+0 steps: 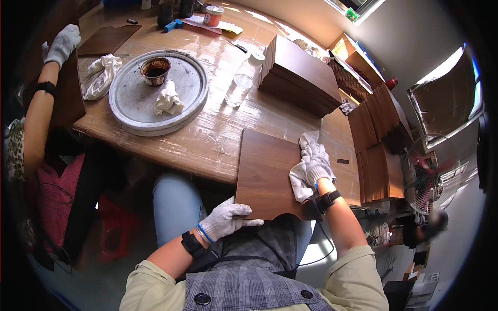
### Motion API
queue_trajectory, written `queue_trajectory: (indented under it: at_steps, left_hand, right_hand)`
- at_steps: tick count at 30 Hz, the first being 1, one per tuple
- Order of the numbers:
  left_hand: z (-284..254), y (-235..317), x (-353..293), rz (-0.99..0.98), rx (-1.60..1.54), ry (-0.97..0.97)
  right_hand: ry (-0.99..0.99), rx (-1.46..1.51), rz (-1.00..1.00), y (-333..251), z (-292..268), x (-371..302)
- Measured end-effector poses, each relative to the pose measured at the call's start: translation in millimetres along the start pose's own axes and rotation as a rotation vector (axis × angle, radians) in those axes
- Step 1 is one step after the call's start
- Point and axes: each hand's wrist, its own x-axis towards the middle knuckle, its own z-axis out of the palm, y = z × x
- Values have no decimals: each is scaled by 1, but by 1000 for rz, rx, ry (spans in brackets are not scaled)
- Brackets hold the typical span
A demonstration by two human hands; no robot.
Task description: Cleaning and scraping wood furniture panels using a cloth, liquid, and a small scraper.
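— Where is the brown wooden panel point(267, 173)?

— Half on the desk point(207, 140), its near edge over the person's lap. The gloved left hand point(225, 220) clamps the lower edge; the gloved right hand point(316, 166) presses a white rag point(303, 179) on its top face, fingers closed on the cloth.

— How would it handle?

— Stiff and flat, probably light, and perhaps slick where it has been wiped. Edges look the safest grip.

— And around it?

— A glossy wooden desk with a round grey tray point(158, 96), a cup of dark liquid point(155, 70), a plastic bottle point(241, 83) and stacked panels point(301, 75). A fan point(430, 179) stands on the right; another person's gloved hand point(62, 44) works on the left.

Head-worn fisheye, steeply down, close.
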Motion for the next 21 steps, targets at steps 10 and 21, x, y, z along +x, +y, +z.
queue_trajectory:
  at_steps: [10, 21]
  left_hand:
    - [3, -8, 2, 24, -36, -22]
    - [-7, -12, 2, 62, 27, -31]
  right_hand:
    - [27, 114, -381, -140, -26, 18]
    - [-21, 154, -450, -151, -36, -13]
